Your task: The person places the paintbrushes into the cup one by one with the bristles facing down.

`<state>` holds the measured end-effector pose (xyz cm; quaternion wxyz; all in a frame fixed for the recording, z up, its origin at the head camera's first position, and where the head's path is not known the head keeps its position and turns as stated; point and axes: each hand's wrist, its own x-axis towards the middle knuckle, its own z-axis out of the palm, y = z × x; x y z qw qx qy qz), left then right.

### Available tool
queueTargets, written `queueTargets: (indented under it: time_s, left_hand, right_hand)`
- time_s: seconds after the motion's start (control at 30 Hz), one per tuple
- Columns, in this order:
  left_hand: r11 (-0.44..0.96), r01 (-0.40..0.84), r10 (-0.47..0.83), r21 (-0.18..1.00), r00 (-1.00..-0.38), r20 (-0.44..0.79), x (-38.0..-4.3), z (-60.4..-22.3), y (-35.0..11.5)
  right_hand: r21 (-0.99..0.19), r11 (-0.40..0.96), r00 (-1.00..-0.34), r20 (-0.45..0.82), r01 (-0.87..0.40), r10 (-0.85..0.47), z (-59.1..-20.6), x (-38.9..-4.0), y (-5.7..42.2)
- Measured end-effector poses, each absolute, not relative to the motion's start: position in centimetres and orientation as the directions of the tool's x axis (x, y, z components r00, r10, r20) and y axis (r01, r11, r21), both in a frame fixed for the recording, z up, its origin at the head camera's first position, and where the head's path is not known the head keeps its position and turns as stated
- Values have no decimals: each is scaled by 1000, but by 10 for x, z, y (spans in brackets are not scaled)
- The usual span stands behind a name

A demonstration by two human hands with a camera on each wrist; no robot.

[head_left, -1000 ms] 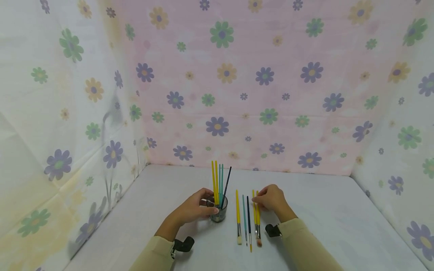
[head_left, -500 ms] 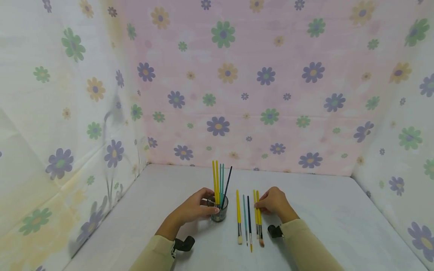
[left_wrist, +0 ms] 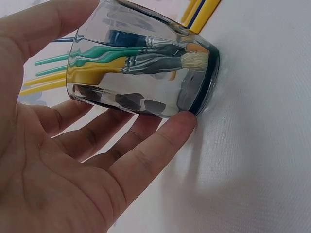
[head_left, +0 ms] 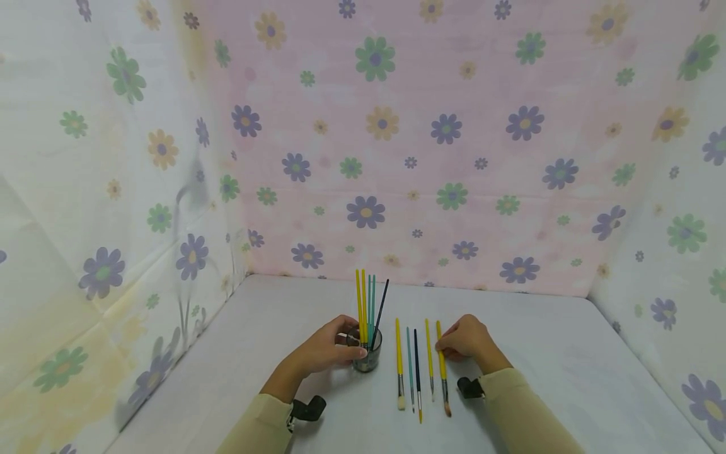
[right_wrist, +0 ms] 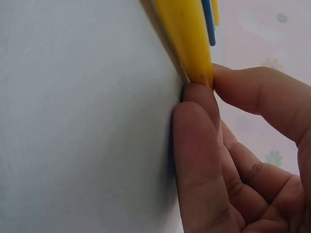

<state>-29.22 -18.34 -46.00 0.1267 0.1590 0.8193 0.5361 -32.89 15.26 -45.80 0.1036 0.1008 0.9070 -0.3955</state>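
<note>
My left hand (head_left: 324,345) grips a clear glass (head_left: 372,362) standing on the white table, thumb on one side and fingers on the other. Yellow, teal and dark paintbrushes (head_left: 363,302) stand in it, handles up; in the left wrist view their bristles (left_wrist: 194,62) show near the base of the glass. To the right, my right hand (head_left: 472,339) pinches the handle of a yellow paintbrush (head_left: 442,359) between thumb and fingers. Its brown bristles point toward me. In the right wrist view this yellow paintbrush (right_wrist: 187,39) lies close to the tabletop at the fingertips.
Between the hands, a row of paintbrushes lies on the table: a yellow one (head_left: 399,350), a teal one (head_left: 409,356), a dark one (head_left: 416,359) and a slimmer yellow one (head_left: 429,353). Flowered cloth walls (head_left: 414,189) enclose the table at the back and sides.
My right hand has moved right with the brown-bristled yellow paintbrush, which now lies apart from the slimmer yellow one. The left hand and glass have stayed in place.
</note>
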Motion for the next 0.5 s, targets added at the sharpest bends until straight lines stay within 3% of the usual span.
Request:
queueTargets:
  time_s: [0.5]
  left_hand:
    - [366,108,402,924,-914,-52,-295,-461,-183]
  right_hand:
    - [-748,610,-962,-254,262,101,-454,-334,154]
